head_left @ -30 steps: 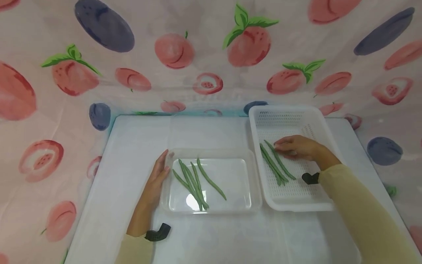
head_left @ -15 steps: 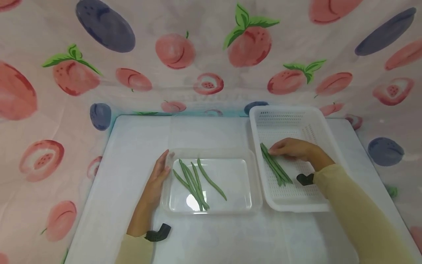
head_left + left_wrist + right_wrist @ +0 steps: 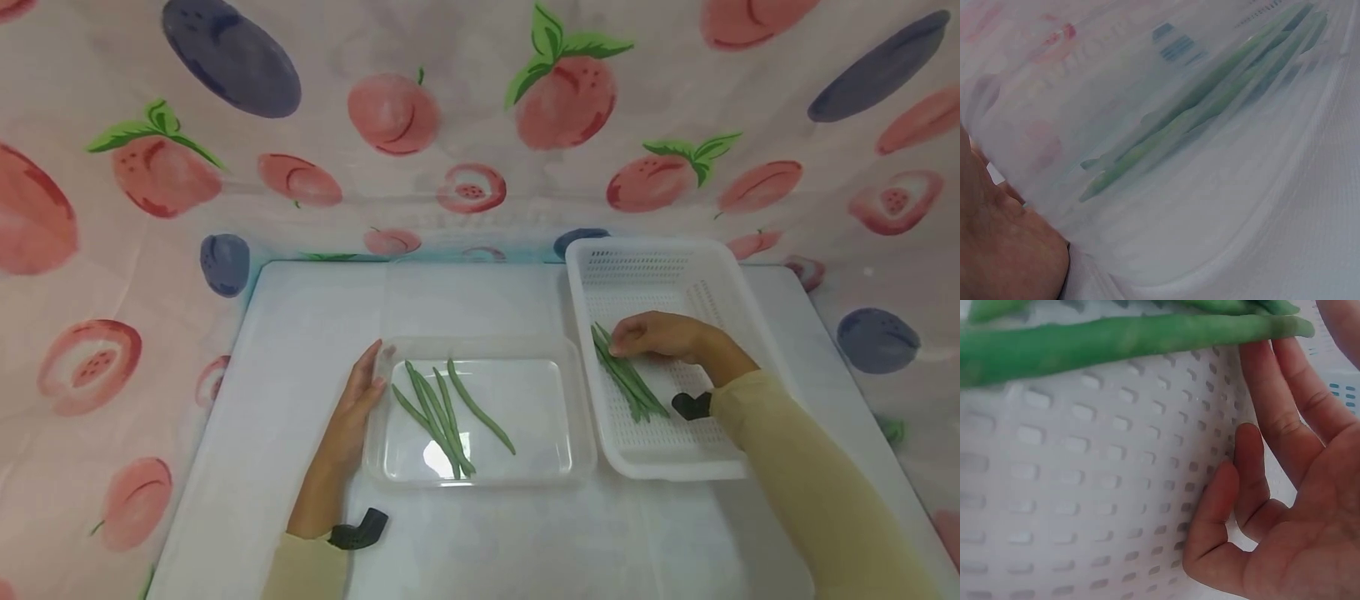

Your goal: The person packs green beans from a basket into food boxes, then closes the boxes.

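Leftward and closer in has come the right hand [image 3: 667, 335] compared with a second ago, and the outermost of the basket beans [image 3: 630, 382] has swung in against its neighbours. They lie slanted along the left side of the white basket [image 3: 675, 468], their far ends near its left wall. At those far ends sits the hand: first two fingers straight and touching a bean, last two bent inward, thumb tip hidden, so I cannot tell whether it pinches. Room to move? Yes, a wide stretch of holed floor runs from the beans to the right wall. Just beside the basket's left rim comes the clear box [image 3: 536, 396], more beans [image 3: 452, 425] lying in its left half and open floor to their right. Against its left end rests the left hand [image 3: 356, 408], fingers stretched along the outside, thumb apart from them at the rim, well apart from the basket. White table [image 3: 555, 533] spreads out in front of both. As for writing, pale letter-like marks show in the left wrist view, too faint to read; peaches and plums cover the cloth [image 3: 465, 100] behind.
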Demonstrator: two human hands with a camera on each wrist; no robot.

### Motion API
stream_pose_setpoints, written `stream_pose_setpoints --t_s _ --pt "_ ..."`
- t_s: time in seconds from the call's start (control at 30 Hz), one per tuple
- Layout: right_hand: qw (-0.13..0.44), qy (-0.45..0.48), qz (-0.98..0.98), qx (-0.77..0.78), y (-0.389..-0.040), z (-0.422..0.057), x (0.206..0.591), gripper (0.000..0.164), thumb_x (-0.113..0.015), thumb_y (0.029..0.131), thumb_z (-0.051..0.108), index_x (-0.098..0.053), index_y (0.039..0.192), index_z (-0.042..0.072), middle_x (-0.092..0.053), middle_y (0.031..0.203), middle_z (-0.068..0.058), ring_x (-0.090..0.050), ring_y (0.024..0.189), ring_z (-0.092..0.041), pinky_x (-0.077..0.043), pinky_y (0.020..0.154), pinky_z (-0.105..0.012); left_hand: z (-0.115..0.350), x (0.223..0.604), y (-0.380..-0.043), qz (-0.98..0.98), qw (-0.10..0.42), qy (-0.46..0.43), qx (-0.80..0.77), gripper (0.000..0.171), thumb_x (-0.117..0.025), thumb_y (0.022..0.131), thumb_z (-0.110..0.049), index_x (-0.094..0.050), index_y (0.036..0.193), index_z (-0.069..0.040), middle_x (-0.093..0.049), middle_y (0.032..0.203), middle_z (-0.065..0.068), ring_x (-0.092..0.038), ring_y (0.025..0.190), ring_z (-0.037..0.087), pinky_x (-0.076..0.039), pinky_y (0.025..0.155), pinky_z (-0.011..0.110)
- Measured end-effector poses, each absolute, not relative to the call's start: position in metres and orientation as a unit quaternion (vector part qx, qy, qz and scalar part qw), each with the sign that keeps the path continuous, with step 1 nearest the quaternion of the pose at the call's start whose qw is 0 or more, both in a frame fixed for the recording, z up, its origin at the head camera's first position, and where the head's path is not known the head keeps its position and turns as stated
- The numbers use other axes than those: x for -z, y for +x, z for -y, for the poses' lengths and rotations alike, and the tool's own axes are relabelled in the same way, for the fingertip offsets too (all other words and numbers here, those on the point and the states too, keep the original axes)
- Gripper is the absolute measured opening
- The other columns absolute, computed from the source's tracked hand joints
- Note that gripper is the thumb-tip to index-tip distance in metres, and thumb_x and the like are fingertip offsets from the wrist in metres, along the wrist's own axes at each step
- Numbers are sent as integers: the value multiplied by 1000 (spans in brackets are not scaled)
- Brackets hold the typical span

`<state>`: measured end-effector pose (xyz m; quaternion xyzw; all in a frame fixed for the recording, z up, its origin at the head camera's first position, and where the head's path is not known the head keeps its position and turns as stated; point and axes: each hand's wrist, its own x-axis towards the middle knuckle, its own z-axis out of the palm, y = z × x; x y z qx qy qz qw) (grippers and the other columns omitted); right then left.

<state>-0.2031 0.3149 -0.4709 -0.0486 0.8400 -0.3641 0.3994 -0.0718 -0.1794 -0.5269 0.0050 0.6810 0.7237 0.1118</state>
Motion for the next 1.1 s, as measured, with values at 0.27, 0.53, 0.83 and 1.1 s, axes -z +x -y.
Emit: stream_pose_setpoints --t_s 0.27,0.53,0.83,1.1 --pt "402 -51 -850 337 -205 -315 468 60 -80 89 35 -59 133 1 -72 99 -1 -56 107 -18 -43 99 -31 181 525 -73 -680 110 10 -725 57 -40 110 -31 -20 163 -30 -14 172 -9 -3 160 22 -9 125 64" --pt "399 -38 -840 367 -205 -312 469 44 -75 93 36 -68 119 2 -68 107 -1 -55 106 -14 -45 96 -26 183 527 -72 -679 113 9 -726 57 -41 110 -34 -20 163 -32 -14 172 -10 -4 161 23 -14 124 64" --pt "386 6 -824 415 -202 -313 466 32 -67 100 32 -70 103 0 -62 97 0 -53 91 -13 -47 81 -25 181 529 -70 -686 114 4 -719 56 -41 110 -36 -22 162 -37 -14 171 -14 -4 161 22 -17 122 66" --pt "401 34 -809 428 -200 -319 451 47 -47 109 39 -55 132 0 -72 104 -6 -68 103 -20 -55 91 -40 181 529 -69 -688 111 9 -717 57 -41 109 -36 -21 163 -35 -15 171 -15 -8 160 25 -23 119 68"
